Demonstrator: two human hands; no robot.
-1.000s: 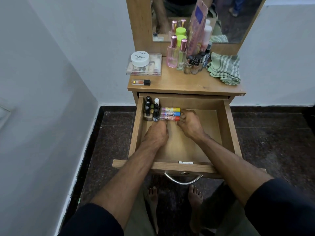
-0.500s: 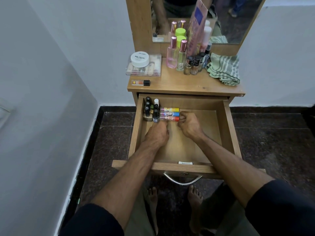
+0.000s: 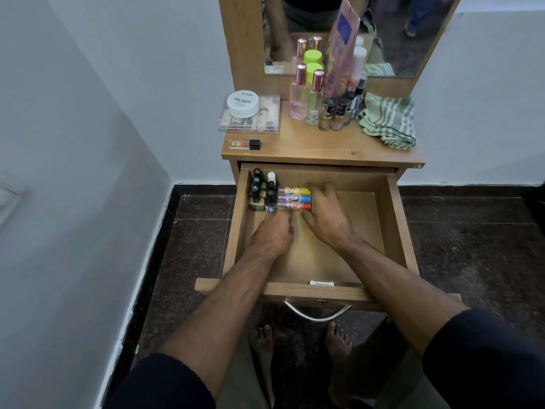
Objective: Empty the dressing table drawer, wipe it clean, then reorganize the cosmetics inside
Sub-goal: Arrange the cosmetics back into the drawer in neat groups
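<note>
The wooden drawer is pulled out of the dressing table. In its back left corner stand several small nail polish bottles. Beside them lie three tubes with yellow, blue and red caps, side by side. My left hand rests on the drawer floor, its fingertips touching the near side of the red-capped tube. My right hand lies with spread fingers against the cap ends of the tubes. Neither hand holds anything.
On the table top sit a clear case with a white nail-polish jar, a lip gloss tube, perfume bottles, small dark-capped bottles and a green striped cloth. The drawer's right half shows bare wood. White walls stand to the left and behind.
My right hand's fingers have uncurled and stretched along the cap ends of the tubes. The left hand has barely moved.
</note>
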